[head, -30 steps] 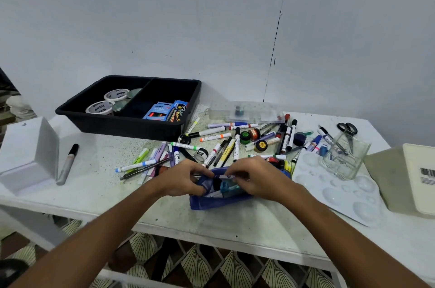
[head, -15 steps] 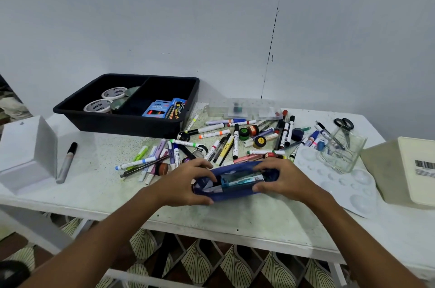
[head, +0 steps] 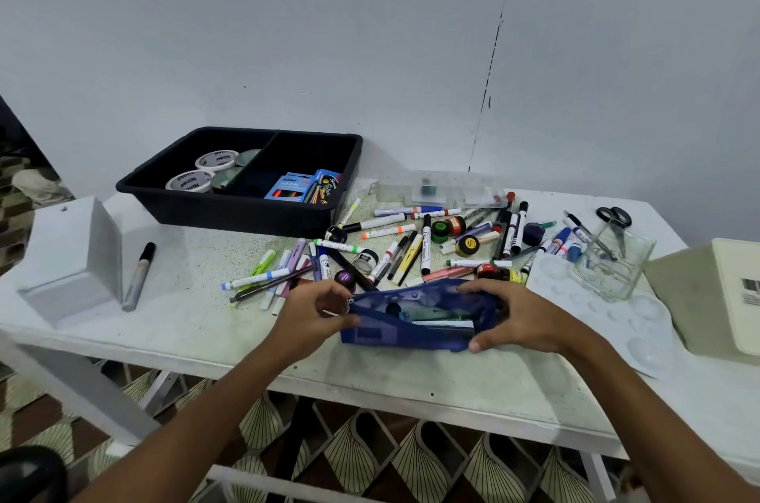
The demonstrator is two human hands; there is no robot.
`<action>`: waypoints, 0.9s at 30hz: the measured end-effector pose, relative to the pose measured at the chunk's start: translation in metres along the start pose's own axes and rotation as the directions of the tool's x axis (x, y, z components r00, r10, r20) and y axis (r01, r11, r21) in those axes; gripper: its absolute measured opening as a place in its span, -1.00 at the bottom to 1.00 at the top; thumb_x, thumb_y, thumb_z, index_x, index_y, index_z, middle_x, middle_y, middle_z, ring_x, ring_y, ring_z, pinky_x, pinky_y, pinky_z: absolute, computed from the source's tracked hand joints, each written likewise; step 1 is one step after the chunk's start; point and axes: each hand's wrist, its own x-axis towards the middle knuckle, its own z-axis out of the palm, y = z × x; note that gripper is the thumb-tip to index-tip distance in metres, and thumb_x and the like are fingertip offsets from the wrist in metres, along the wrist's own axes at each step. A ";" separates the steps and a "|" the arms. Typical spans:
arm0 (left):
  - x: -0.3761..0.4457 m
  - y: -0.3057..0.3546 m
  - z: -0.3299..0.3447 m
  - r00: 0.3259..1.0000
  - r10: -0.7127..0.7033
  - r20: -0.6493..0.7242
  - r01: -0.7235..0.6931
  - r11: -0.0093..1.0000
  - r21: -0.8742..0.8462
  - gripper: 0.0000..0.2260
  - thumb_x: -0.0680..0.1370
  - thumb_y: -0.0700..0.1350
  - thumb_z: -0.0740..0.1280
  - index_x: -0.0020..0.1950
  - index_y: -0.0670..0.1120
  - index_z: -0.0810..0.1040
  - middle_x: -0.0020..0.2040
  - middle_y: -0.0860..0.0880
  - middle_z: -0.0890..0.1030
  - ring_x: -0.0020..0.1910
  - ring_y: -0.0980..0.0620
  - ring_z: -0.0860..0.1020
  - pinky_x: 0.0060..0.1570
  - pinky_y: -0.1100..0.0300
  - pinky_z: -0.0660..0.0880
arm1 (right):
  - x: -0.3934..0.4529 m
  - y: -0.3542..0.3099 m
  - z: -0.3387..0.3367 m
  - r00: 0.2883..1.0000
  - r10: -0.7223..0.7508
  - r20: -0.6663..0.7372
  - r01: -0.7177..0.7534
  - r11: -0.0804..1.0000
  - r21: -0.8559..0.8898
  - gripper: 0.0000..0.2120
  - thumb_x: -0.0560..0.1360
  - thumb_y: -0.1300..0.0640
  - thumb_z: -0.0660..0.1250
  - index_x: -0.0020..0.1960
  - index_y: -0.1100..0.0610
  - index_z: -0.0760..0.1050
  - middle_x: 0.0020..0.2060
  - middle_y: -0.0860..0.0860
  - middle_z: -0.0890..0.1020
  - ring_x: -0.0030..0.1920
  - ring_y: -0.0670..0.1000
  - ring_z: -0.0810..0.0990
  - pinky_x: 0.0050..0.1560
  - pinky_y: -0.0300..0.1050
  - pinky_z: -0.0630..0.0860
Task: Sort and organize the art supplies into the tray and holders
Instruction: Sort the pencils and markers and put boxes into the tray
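Head: 2 hands point(head: 312, 317) point(head: 522, 321) hold 1 pouch point(head: 411, 331).

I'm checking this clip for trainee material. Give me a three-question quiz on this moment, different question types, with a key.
1. True or false: the black tray has a divider, and the tape rolls lie in its left compartment.
2. What do the left hand and right hand hold? A) scissors B) the blue pouch C) a marker
3. Fill in: the scissors stand in the clear ___ near the table's right end.

Key: 1 true; 2 B, one hand grips each end of the pouch; 3 glass holder.
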 end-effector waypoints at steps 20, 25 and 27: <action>-0.013 -0.011 0.018 0.992 -0.097 -0.076 0.064 0.933 -0.354 -0.79 0.36 -0.34 0.47 -0.06 -0.12 0.66 -0.14 -0.06 0.71 -0.10 -0.05 0.67 -0.16 0.17 0.62 | -0.001 -0.028 0.023 0.914 -0.162 -0.371 0.134 0.986 -0.100 -0.55 0.33 0.05 0.56 0.17 -0.11 0.51 0.11 -0.13 0.53 0.16 -0.11 0.46 0.14 -0.26 0.41; -0.018 -0.006 0.021 0.994 -0.008 -0.105 -0.021 0.963 -0.270 -0.81 0.33 -0.20 0.49 -0.07 -0.08 0.67 -0.18 -0.01 0.70 -0.19 0.01 0.66 -0.23 0.17 0.62 | 0.018 -0.081 0.077 0.923 -0.246 -0.296 0.131 0.924 -0.358 -0.58 0.33 -0.35 0.31 -0.15 -0.01 0.61 -0.06 -0.14 0.53 0.05 -0.09 0.40 0.12 -0.06 0.35; -0.020 -0.005 0.021 0.993 0.045 -0.113 -0.068 0.976 -0.206 -0.81 0.36 -0.12 0.47 -0.03 -0.08 0.68 -0.18 0.01 0.70 -0.20 -0.01 0.66 -0.22 0.14 0.63 | 0.027 -0.088 0.096 0.912 -0.282 -0.297 0.108 0.865 -0.489 -0.40 0.29 -0.46 0.12 -0.18 0.01 0.62 -0.05 -0.10 0.52 0.07 -0.04 0.39 0.07 -0.06 0.30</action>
